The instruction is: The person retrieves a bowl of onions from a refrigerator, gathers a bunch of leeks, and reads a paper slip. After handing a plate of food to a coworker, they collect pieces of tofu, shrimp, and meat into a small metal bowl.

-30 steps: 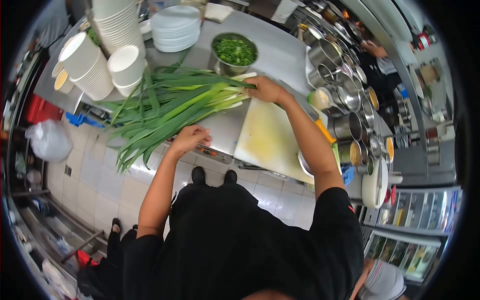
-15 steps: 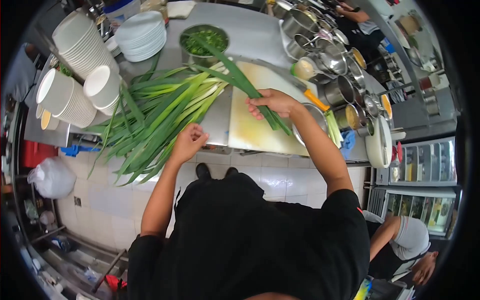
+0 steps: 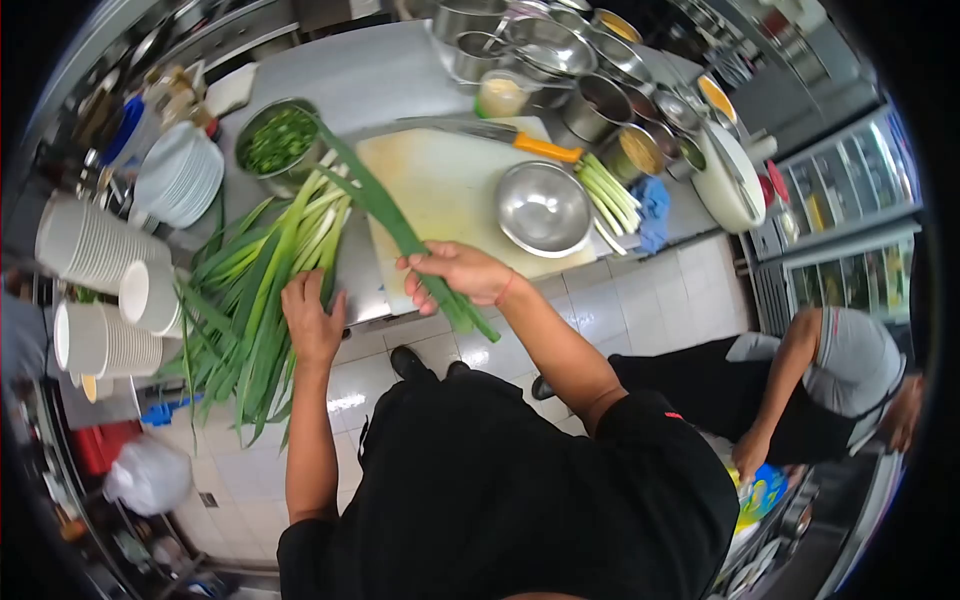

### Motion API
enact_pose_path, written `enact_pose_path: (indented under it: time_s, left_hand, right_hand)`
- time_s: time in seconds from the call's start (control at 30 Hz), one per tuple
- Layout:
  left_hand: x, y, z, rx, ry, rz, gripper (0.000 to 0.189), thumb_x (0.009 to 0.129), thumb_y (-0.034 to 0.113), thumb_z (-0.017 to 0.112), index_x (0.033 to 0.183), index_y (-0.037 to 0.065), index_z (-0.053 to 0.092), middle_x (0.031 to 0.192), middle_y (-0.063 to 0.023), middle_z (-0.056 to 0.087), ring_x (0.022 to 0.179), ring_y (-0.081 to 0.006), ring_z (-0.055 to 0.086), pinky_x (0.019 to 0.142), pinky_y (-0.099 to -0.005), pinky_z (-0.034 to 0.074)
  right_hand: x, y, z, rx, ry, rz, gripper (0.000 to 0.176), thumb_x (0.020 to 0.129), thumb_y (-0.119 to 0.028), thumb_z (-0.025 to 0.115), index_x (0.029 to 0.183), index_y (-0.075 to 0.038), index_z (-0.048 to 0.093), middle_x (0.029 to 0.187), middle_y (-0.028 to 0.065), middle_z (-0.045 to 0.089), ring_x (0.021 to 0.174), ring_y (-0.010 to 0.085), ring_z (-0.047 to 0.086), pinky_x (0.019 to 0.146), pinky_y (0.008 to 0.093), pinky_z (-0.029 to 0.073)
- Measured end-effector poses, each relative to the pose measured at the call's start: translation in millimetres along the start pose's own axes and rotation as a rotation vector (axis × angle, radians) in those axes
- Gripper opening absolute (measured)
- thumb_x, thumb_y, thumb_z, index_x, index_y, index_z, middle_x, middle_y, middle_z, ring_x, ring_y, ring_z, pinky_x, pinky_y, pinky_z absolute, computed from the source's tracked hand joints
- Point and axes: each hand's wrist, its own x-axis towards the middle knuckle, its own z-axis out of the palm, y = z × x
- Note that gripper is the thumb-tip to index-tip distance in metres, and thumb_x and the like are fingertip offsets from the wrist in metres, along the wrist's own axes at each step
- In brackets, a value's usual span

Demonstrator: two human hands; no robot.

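Observation:
My right hand [image 3: 455, 275] is closed around long, broad leek greens [image 3: 380, 205], holding them slantwise past the near edge of the white cutting board [image 3: 430, 165]. Their far end reaches toward a metal pot [image 3: 318, 172] of chopped greens [image 3: 280, 140]. My left hand [image 3: 315, 318] lies at the right side of a big pile of leek leaves [image 3: 240, 325], fingertips against them and thumb apart. The pile's pale ends point toward the board, and its green tips hang over the counter edge. A knife with an orange handle [image 3: 547, 147] lies along the board's far side.
A metal bowl [image 3: 545, 208] sits on the board's right, beside pale cut stalks [image 3: 607, 195] and a blue cloth [image 3: 653, 213]. Stacked white tubs [image 3: 105, 340] and plates [image 3: 180, 175] stand left. Several pots [image 3: 597, 107] crowd the back right. Another person [image 3: 850, 360] bends at right.
My left hand has moved onto the leek pile, its fingers uncurling. My right hand still holds the leek greens, now nearer the board's front edge. The view has turned to the right.

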Motion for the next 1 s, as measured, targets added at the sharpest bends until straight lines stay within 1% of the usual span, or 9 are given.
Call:
enact_pose_path:
  time_s: [0.13, 0.27, 0.37, 0.43, 0.53, 0.6, 0.63, 0.73, 1.0]
  left_hand:
    - [22, 65, -15, -0.025, -0.064, 0.323, 0.055, 0.069, 0.007, 0.068, 0.12, 0.005, 0.048, 0.119, -0.0137, 0.05, 0.115, -0.0344, 0.043, 0.098, -0.0462, 0.034]
    - [28, 90, 13, 0.029, -0.464, 0.714, 0.052, 0.069, 0.008, 0.063, 0.119, 0.004, 0.048, 0.111, -0.0084, 0.055, 0.111, -0.0306, 0.049, 0.107, -0.0465, 0.026]
    - [37, 89, 20, -0.155, -0.449, 0.664, 0.04, 0.07, 0.002, 0.057, 0.11, 0.003, 0.053, 0.096, -0.0126, 0.058, 0.094, -0.0311, 0.054, 0.092, -0.0442, 0.038]
    - [46, 82, 10, -0.174, -0.233, 0.673, 0.038, 0.067, -0.006, 0.053, 0.105, 0.001, 0.055, 0.092, -0.0164, 0.058, 0.086, -0.0324, 0.054, 0.077, -0.0423, 0.041]
    - [59, 66, -21, -0.23, -0.038, 0.302, 0.038, 0.071, -0.009, 0.048, 0.107, 0.0, 0.056, 0.097, -0.0186, 0.058, 0.093, -0.0332, 0.056, 0.084, -0.0372, 0.044]
    - [74, 57, -43, -0.473, 0.05, 0.021, 0.035, 0.077, -0.004, 0.046, 0.11, 0.001, 0.054, 0.097, -0.0115, 0.057, 0.09, -0.0213, 0.055, 0.082, -0.0296, 0.042]
    - [80, 70, -60, -0.499, 0.116, 0.065, 0.028, 0.082, -0.001, 0.047, 0.11, 0.001, 0.053, 0.096, -0.0071, 0.056, 0.088, -0.0168, 0.053, 0.079, -0.0273, 0.042]
    - [98, 48, -77, -0.883, -0.022, -0.112, 0.024, 0.087, 0.001, 0.048, 0.111, 0.001, 0.047, 0.085, 0.0008, 0.049, 0.059, -0.0028, 0.035, 0.052, -0.0181, 0.028]
    - [104, 58, -63, -0.817, -0.323, -0.153, 0.033, 0.097, 0.032, 0.041, 0.101, 0.002, 0.052, 0.059, 0.0048, 0.03, 0.051, -0.0044, 0.029, 0.047, -0.0223, 0.027]
  right_hand:
    - [-28, 17, -3, -0.142, -0.13, 0.12, 0.025, 0.091, -0.014, 0.047, 0.109, 0.003, 0.046, 0.079, 0.0097, 0.056, 0.065, 0.0172, 0.06, 0.059, 0.0311, 0.055]
    - [-64, 8, 3, -0.291, -0.308, 0.112, 0.029, 0.092, -0.019, 0.048, 0.107, 0.006, 0.046, 0.079, 0.0101, 0.057, 0.065, 0.0176, 0.06, 0.061, 0.0322, 0.055]
    - [-90, -1, -4, -0.123, -0.26, 0.143, 0.038, 0.093, -0.027, 0.048, 0.108, 0.007, 0.048, 0.084, 0.0121, 0.059, 0.066, 0.0178, 0.06, 0.062, 0.0319, 0.055]
    - [-107, -9, -29, -0.301, 0.057, -0.094, 0.045, 0.094, -0.036, 0.046, 0.114, 0.004, 0.051, 0.091, 0.0115, 0.061, 0.072, 0.0177, 0.062, 0.065, 0.0314, 0.054]
    - [-125, 3, -71, -0.613, 0.451, -0.391, 0.037, 0.09, -0.029, 0.053, 0.117, -0.003, 0.054, 0.097, 0.012, 0.061, 0.082, 0.0219, 0.063, 0.07, 0.0311, 0.052]
    - [-128, 25, -104, -1.353, 0.949, -0.756, 0.032, 0.082, -0.019, 0.061, 0.112, -0.007, 0.058, 0.102, 0.012, 0.06, 0.088, 0.0266, 0.061, 0.074, 0.0315, 0.051]
    - [-127, 36, -113, -1.353, 0.993, -0.752, 0.032, 0.082, -0.019, 0.061, 0.112, -0.007, 0.058, 0.102, 0.012, 0.06, 0.088, 0.0266, 0.061, 0.074, 0.0315, 0.051]
    - [-112, 60, -130, -1.353, 1.052, -0.655, 0.025, 0.075, -0.008, 0.064, 0.099, -0.004, 0.061, 0.098, 0.0128, 0.059, 0.087, 0.0305, 0.059, 0.074, 0.0344, 0.049]
    - [-185, 33, -115, -1.192, 1.304, -0.936, 0.018, 0.069, 0.0, 0.067, 0.086, -0.003, 0.062, 0.082, 0.0113, 0.056, 0.076, 0.0284, 0.058, 0.067, 0.0341, 0.048]
